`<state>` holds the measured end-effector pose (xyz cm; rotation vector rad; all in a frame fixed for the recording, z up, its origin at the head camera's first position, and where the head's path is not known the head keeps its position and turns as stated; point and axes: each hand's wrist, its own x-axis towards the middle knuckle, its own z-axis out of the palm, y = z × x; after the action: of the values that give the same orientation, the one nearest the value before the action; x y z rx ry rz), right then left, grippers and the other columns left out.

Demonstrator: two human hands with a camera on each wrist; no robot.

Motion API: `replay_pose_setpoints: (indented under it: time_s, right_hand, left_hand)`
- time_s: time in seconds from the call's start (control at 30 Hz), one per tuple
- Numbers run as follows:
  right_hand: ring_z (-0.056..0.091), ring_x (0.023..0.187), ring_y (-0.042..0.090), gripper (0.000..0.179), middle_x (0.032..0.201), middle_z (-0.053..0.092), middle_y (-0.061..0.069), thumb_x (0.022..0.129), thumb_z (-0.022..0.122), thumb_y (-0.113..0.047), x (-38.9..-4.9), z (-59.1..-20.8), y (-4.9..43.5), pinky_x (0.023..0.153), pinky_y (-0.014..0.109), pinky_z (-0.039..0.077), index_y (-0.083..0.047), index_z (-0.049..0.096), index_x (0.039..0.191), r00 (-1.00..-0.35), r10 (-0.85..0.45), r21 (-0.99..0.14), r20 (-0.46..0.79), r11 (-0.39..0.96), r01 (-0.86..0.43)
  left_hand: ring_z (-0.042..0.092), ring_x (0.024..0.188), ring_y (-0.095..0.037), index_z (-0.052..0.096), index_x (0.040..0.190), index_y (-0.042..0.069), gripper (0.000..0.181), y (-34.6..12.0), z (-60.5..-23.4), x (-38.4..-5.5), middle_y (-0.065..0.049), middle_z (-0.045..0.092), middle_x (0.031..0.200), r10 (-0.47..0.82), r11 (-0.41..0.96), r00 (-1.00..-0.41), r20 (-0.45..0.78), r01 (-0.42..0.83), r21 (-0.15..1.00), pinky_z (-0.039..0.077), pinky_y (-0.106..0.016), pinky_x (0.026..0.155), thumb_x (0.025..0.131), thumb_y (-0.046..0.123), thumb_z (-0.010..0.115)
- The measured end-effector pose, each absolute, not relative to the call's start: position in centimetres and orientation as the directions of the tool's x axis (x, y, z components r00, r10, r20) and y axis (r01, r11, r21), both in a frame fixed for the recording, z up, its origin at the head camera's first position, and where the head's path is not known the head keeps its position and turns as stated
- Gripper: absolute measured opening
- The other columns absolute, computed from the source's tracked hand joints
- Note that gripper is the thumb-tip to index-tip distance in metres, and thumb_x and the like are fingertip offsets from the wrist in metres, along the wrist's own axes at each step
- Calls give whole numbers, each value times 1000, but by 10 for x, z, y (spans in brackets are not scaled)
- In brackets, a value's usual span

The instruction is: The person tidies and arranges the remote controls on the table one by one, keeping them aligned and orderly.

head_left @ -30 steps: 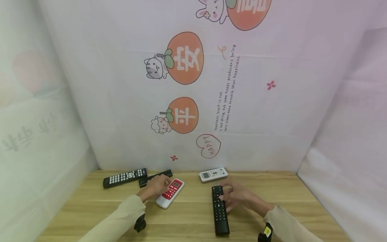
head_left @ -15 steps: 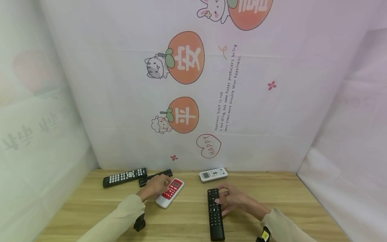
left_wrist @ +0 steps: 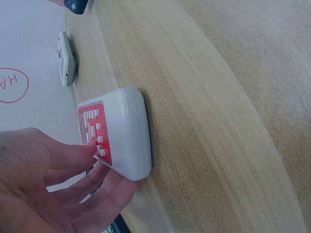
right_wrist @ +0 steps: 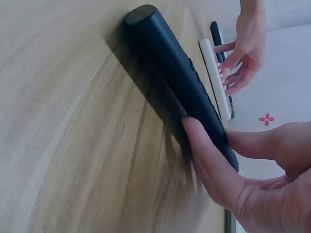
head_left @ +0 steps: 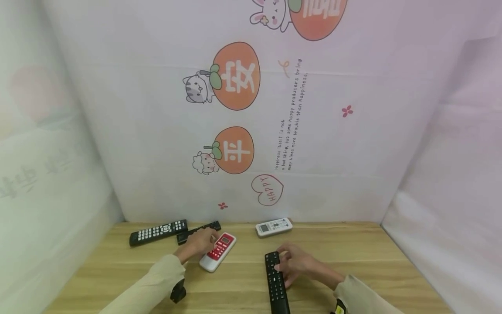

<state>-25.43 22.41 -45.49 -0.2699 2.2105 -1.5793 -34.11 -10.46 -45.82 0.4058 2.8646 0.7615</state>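
Observation:
In the head view my left hand [head_left: 199, 242] is at a white remote control with a red button panel [head_left: 217, 254]. The left wrist view shows the thumb on its buttons and the fingers along its side, so the hand grips it. My right hand [head_left: 299, 262] pinches a long black remote control [head_left: 276, 282] near its far end, thumb on top. In the right wrist view that black remote [right_wrist: 175, 73] is tilted, with a shadow on the wood beneath it. Its near end leaves the head view's bottom edge.
A small white remote [head_left: 273, 227] lies by the back wall. To the left are a black remote with white buttons [head_left: 158, 233] and another black remote [head_left: 211, 226], partly hidden behind my left hand. White printed cloth [head_left: 333, 165] encloses the wooden table [head_left: 235, 285] at the back and sides.
My right hand has moved left and nearer with the black remote in its grip. The left hand stays at the red-and-white remote. The head view has shifted slightly.

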Motion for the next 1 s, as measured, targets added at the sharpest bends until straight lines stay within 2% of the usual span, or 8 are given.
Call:
replay_pose_setpoints:
  time_s: [0.37, 0.6, 1.0]
  right_hand:
    - [71, 66, 29, 40, 87, 65, 22, 93, 66, 12, -253, -452, 215, 61, 42, 67, 9, 48, 129, -903, -323, -867, -284, 489, 98]
    - [73, 69, 31, 35, 87, 64, 21, 93, 67, 12, -256, -445, 211, 62, 41, 67, 1, 54, 124, -906, -290, -823, -310, 559, 102]
    - [70, 75, 30, 36, 90, 64, 20, 93, 69, 11, -259, -444, 213, 63, 42, 67, 0, 56, 124, -910, -244, -790, -336, 599, 131]
  left_hand:
    - [69, 91, -26, 72, 120, 3, 29, -104, -458, -339, -12, 73, 105, 296, 836, -953, -69, 223, 502, 58, -50, 86, 91, 7, 75]
    - [67, 88, -23, 71, 122, 3, 31, -104, -457, -340, -12, 72, 104, 284, 841, -956, -75, 211, 498, 58, -47, 83, 91, 7, 74]
    - [67, 87, -21, 70, 125, 2, 33, -104, -456, -337, -12, 72, 105, 288, 834, -954, -77, 210, 509, 59, -42, 79, 92, 6, 73]
